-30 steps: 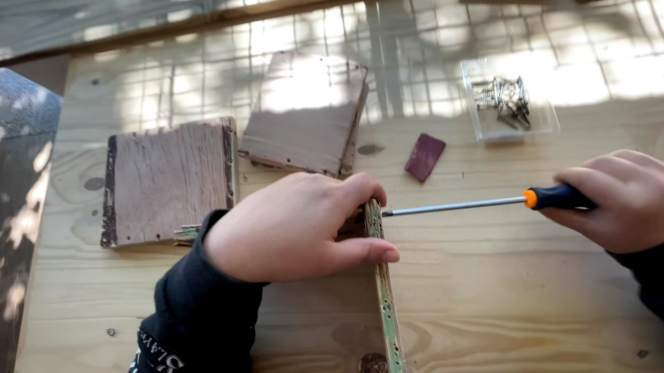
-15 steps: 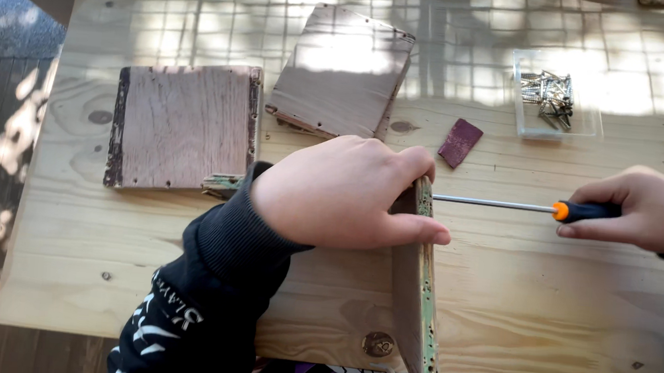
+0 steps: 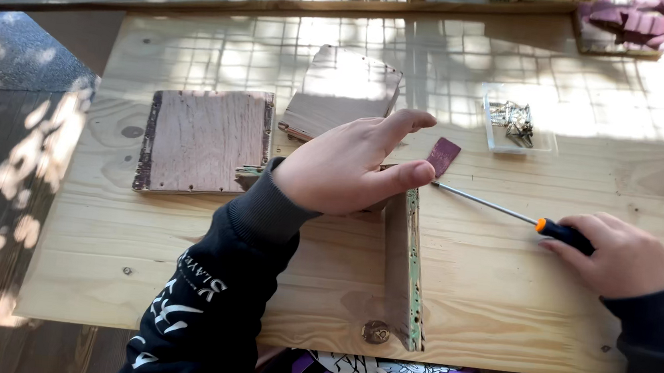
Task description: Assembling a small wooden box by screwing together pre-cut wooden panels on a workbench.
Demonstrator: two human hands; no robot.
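Note:
My left hand [image 3: 349, 168] presses on the top end of a narrow wooden strip [image 3: 404, 273] that stands on edge on the pale wooden board [image 3: 498, 305]. Its fingers are spread, the thumb along the strip's end. My right hand [image 3: 622, 256] grips the orange and black handle of a screwdriver [image 3: 506, 211]. The thin shaft points left, its tip right beside my left thumb and the strip's upper end. A small dark red piece [image 3: 442, 155] lies just above the tip.
A square brown wooden panel [image 3: 204, 142] lies left of my left hand. A second, tilted panel [image 3: 344, 92] rests behind it. A clear tray of screws [image 3: 516, 123] sits at the back right. Reddish wooden pieces [image 3: 635, 21] lie at the far right corner.
The view has pulled back and shifted. My left index finger has lifted and stretched out. My right hand has dropped lower, so the screwdriver now slants up to the left.

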